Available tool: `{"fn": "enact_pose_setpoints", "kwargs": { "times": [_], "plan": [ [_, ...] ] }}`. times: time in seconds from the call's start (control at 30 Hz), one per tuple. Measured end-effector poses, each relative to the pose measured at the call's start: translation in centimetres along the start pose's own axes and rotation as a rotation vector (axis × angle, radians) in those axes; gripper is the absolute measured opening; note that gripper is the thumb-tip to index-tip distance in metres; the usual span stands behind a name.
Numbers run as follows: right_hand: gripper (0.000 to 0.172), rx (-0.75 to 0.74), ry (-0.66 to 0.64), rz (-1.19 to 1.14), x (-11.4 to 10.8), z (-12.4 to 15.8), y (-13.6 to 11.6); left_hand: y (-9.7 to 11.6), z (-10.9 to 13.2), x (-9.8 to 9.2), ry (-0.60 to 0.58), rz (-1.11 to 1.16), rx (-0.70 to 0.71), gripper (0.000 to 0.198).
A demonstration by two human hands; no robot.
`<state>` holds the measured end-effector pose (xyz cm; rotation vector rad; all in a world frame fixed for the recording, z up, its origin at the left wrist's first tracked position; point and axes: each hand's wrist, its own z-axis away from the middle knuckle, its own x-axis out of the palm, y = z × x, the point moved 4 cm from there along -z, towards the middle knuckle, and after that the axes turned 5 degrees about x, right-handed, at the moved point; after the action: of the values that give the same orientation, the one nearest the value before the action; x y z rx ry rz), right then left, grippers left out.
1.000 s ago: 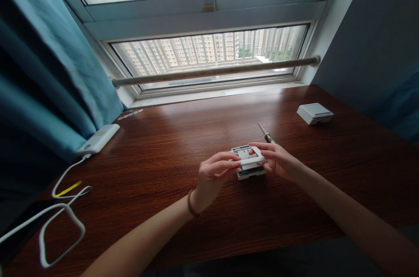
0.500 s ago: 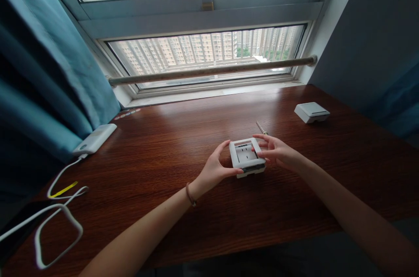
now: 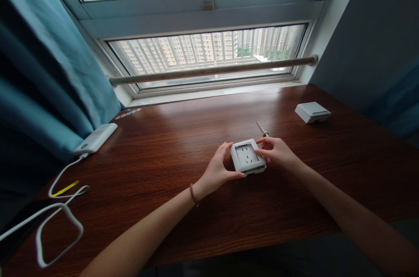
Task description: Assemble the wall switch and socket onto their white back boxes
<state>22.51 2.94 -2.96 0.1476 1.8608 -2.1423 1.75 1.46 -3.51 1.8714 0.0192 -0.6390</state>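
Note:
A white wall socket (image 3: 247, 157) with a square cover frame (image 3: 240, 167) around its slotted face lies on the desk in front of me. My left hand (image 3: 218, 167) grips the frame's left side, thumb at the near corner and fingers at the far one. With thumb and fingers pinched, my right hand (image 3: 273, 150) holds the frame's right edge. A narrow gap shows between frame and body along the near right side. Just behind my right hand lies a screwdriver (image 3: 261, 128), its metal shaft pointing towards the window and its handle mostly hidden.
Another white socket-like box (image 3: 312, 112) sits at the desk's far right. On the left are a white power strip (image 3: 96, 138), its looped cable (image 3: 78, 229) and a yellow strip (image 3: 66, 188). A blue curtain (image 3: 65, 50) and a barred window border the brown desk (image 3: 180, 137).
The cover frame has come down closer around the socket body, so the gap at the near side is smaller. Both hands moved with it, and my right fingers drew closer together.

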Motion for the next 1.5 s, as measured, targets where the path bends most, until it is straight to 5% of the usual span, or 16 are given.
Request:
{"fn": "enact_pose_setpoints", "kwargs": {
  "times": [0.67,1.37,1.5],
  "plan": [
    [0.037,-0.002,0.056,0.141,-0.5,-0.2,0.7,-0.3,0.0,0.5,-0.048,-0.036,-0.003,0.092],
    [0.029,0.138,-0.122,0.112,0.5,-0.2,0.9,-0.2,0.1,0.8,-0.047,0.054,0.002,0.087],
    [0.039,0.127,-0.115,0.103,0.6,-0.2,1.1,0.1,0.0,0.9,-0.06,0.165,-0.024,0.086]
  ]
}}
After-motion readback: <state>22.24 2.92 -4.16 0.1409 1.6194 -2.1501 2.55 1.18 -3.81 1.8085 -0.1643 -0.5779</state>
